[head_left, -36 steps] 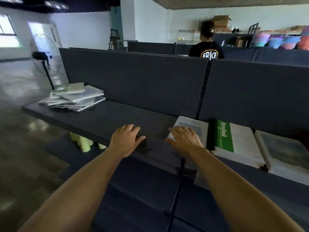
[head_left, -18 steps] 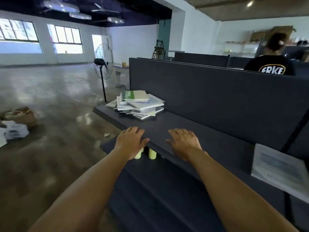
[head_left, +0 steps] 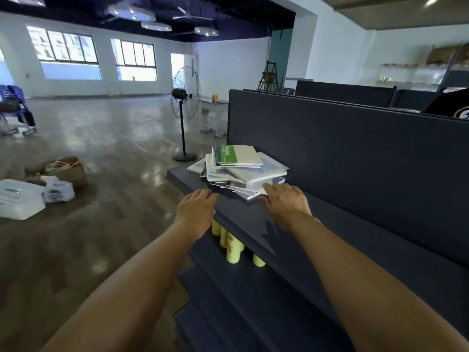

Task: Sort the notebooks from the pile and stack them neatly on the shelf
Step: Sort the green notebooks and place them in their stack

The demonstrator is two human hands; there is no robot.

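Note:
An untidy pile of notebooks (head_left: 243,174) lies at the left end of the dark shelf (head_left: 291,229); the top one (head_left: 237,154) has a green band on its cover. My left hand (head_left: 196,210) reaches over the shelf's front edge, fingers straight, just short of the pile's lower left corner. My right hand (head_left: 285,201) is stretched out flat with its fingertips at the pile's near right corner. Neither hand holds anything.
A dark back panel (head_left: 355,148) rises behind the shelf. Yellow cylinders (head_left: 233,247) stand on the lower shelf. A pedestal fan (head_left: 185,110) stands beyond the shelf end. A cardboard box (head_left: 63,171) and white bags (head_left: 20,199) lie on the floor at left.
I have moved left along the shelf. The sorted notebooks at right have left the view and the pile is now right at my fingertips. Both hands stay open.

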